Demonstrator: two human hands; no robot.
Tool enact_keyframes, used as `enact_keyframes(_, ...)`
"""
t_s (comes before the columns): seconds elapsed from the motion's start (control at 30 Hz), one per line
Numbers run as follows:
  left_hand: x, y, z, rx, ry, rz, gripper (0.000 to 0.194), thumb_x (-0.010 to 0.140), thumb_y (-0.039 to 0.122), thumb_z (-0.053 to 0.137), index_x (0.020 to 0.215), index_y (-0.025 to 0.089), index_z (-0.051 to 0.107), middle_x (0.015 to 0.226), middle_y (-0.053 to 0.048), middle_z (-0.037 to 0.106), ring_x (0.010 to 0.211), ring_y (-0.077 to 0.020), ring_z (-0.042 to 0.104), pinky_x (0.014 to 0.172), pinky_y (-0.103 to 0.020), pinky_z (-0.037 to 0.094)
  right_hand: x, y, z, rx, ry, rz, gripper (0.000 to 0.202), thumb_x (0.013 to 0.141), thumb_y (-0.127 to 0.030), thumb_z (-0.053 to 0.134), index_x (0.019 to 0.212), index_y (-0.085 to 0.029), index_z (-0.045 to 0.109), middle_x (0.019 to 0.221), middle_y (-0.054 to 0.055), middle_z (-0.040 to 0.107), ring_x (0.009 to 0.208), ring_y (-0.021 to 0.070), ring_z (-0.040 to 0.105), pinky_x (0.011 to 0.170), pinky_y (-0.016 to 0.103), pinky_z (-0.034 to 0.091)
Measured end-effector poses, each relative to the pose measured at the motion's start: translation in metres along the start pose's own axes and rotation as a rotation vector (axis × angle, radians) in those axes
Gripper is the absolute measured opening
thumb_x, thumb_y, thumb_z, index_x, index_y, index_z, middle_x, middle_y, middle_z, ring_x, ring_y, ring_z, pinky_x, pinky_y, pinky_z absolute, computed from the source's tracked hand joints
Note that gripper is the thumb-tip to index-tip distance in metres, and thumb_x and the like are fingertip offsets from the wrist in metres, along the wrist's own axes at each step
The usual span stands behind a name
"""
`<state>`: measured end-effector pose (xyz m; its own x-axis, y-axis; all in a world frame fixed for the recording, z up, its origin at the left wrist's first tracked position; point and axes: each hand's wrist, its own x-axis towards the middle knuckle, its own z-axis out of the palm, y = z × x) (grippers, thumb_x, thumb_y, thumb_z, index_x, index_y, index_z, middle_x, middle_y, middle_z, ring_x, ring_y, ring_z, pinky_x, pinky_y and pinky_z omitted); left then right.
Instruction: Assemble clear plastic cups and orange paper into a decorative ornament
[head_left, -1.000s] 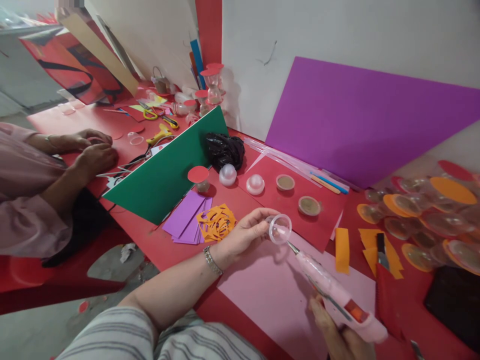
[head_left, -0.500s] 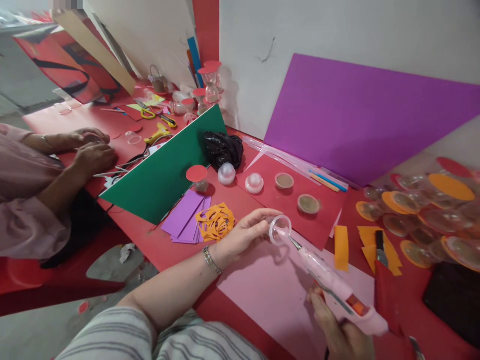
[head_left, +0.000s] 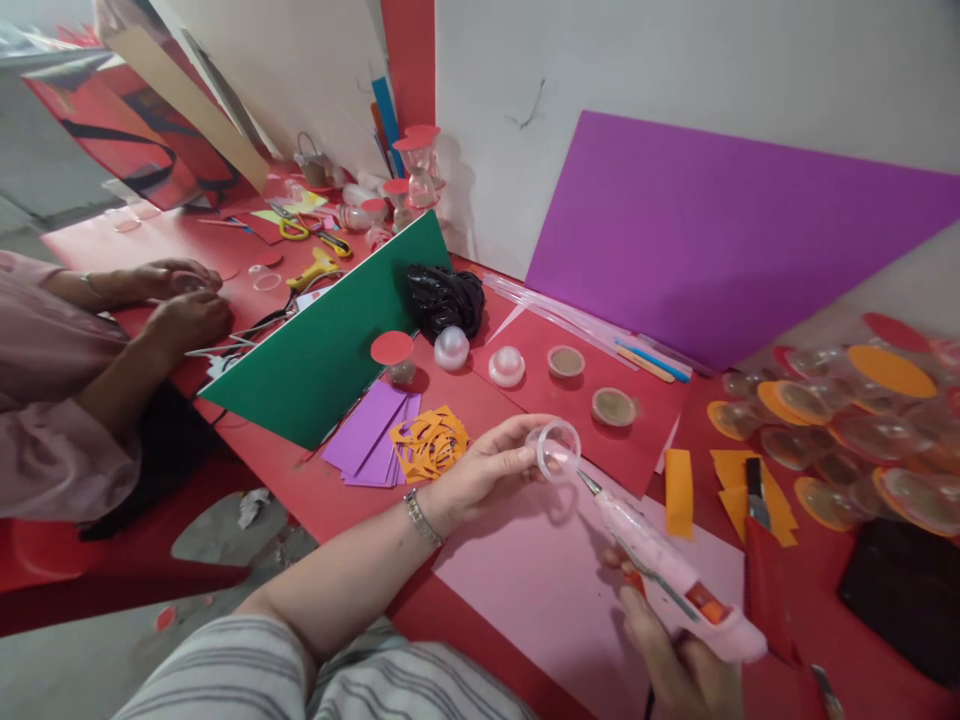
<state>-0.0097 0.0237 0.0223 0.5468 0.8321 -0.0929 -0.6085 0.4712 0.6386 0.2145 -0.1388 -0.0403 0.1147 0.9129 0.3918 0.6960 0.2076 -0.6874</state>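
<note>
A red table (head_left: 307, 480) is spread under everything, and a large purple board (head_left: 697, 240) is propped up behind it. A green board (head_left: 337, 340) is stood on edge across the left part, with another person's hands (head_left: 187, 320) seen beyond it. A pink sheet (head_left: 525, 590) is laid in front, and a red sheet (head_left: 641, 455) is placed behind that. At the right, clear hourglass shapes (head_left: 836, 430) with orange and red discs are gathered. A pink glue gun (head_left: 667, 570) is gripped by the right hand (head_left: 679, 650), whose fingers are wrapped about the handle. The left hand (head_left: 495, 460) is narrowed, and a clear cup (head_left: 557, 450) is pinched by it above the pink sheet, its round opening turned towards the gun. The metal nozzle (head_left: 589, 483) is held right by the cup's rim; whether the two are touching cannot be told. Near the left wrist, purple strips (head_left: 367, 435) are stacked beside orange cut-outs (head_left: 431, 445). On the red sheet, two filled cups (head_left: 613, 407) are set just beyond the clear cup
</note>
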Motion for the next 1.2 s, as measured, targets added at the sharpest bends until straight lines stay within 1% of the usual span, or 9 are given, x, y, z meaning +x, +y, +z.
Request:
enact_keyframes(0.1,0.001,-0.001,-0.002,-0.024,-0.021,0.000,0.037,0.074,0.030,0.088,0.108,0.023,0.076,0.119,-0.009,0.071,0.097,-0.0180,0.067,0.085,-0.028,0.050,-0.007,0.010,-0.006,-0.203,-0.050,-0.247,0.031,0.091,-0.008,0.059,0.097,-0.027,0.083,0.072,0.001,0.078,0.047,0.0148,0.064,0.053,0.025,0.056)
enact_keyframes(0.2,0.001,-0.002,-0.004,-0.024,-0.017,0.001,0.036,0.076,0.028,0.086,0.110,0.022,0.075,0.119,-0.009,0.071,0.095,-0.0177,0.067,0.085,-0.028,0.050,-0.011,0.015,-0.008,-0.475,-0.054,-0.512,0.038,0.089,0.001,0.057,0.105,-0.024,0.081,0.092,0.003,0.081,0.069,0.0206,0.075,0.068,0.030,0.062)
enact_keyframes(0.3,0.001,-0.002,-0.003,-0.027,-0.032,0.007,0.035,0.077,0.027,0.085,0.110,0.021,0.074,0.119,-0.009,0.071,0.099,-0.0193,0.068,0.087,-0.030,0.050,-0.011,0.018,-0.008,-0.537,-0.033,-0.596,0.037,0.090,-0.001,0.059,0.112,-0.024,0.079,0.100,0.002,0.081,0.085,0.0230,0.077,0.072,0.029,0.062)
enact_keyframes(0.63,0.002,-0.001,0.000,-0.028,-0.046,0.006,0.033,0.076,0.029,0.087,0.107,0.022,0.076,0.116,-0.008,0.072,0.097,-0.0185,0.068,0.086,-0.029,0.053,-0.024,0.018,0.006,-0.338,0.077,-0.292,0.033,0.095,-0.013,0.059,0.115,-0.030,0.079,0.089,0.005,0.080,0.082,0.0220,0.075,0.070,0.028,0.060)
enact_keyframes(0.73,0.002,-0.002,-0.001,-0.030,-0.034,-0.002,0.031,0.079,0.028,0.085,0.108,0.022,0.075,0.116,-0.008,0.072,0.095,-0.0179,0.068,0.085,-0.029,0.053,-0.030,0.016,0.010,-0.425,0.085,-0.280,0.033,0.095,-0.011,0.060,0.113,-0.029,0.080,0.095,0.007,0.080,0.091,0.0255,0.075,0.076,0.033,0.060)
enact_keyframes(0.83,0.002,-0.002,-0.002,-0.030,-0.047,-0.002,0.030,0.080,0.029,0.084,0.108,0.022,0.075,0.117,-0.008,0.072,0.097,-0.0181,0.068,0.086,-0.030,0.052,-0.031,0.021,0.011,-0.488,0.076,-0.280,0.029,0.098,-0.015,0.058,0.109,-0.029,0.081,0.099,0.007,0.080,0.082,0.0234,0.074,0.075,0.034,0.060)
enact_keyframes(0.93,0.003,-0.002,-0.003,-0.016,-0.050,-0.011,0.031,0.080,0.029,0.084,0.108,0.021,0.075,0.118,-0.009,0.071,0.099,-0.0189,0.068,0.086,-0.030,0.052,-0.027,0.027,0.008,-0.430,0.093,-0.276,0.026,0.098,-0.019,0.059,0.110,-0.028,0.080,0.093,0.006,0.081,0.071,0.0202,0.072,0.068,0.031,0.059)
enact_keyframes(1.1,0.002,-0.003,-0.005,0.003,-0.052,-0.021,0.030,0.080,0.031,0.084,0.108,0.022,0.075,0.118,-0.008,0.071,0.101,-0.0196,0.068,0.087,-0.030,0.052,-0.024,0.020,0.007,-0.401,0.106,-0.228,0.024,0.097,-0.018,0.060,0.100,-0.028,0.082,0.090,0.008,0.079,0.077,0.0233,0.073,0.070,0.032,0.058)
enact_keyframes(1.2,0.002,-0.004,-0.006,0.004,-0.045,-0.029,0.030,0.081,0.030,0.083,0.109,0.023,0.075,0.118,-0.008,0.072,0.101,-0.0188,0.068,0.088,-0.030,0.051,-0.024,0.013,0.009,-0.340,0.092,-0.157,0.026,0.097,-0.017,0.059,0.098,-0.028,0.083,0.073,0.006,0.075,0.064,0.0198,0.069,0.067,0.030,0.057)
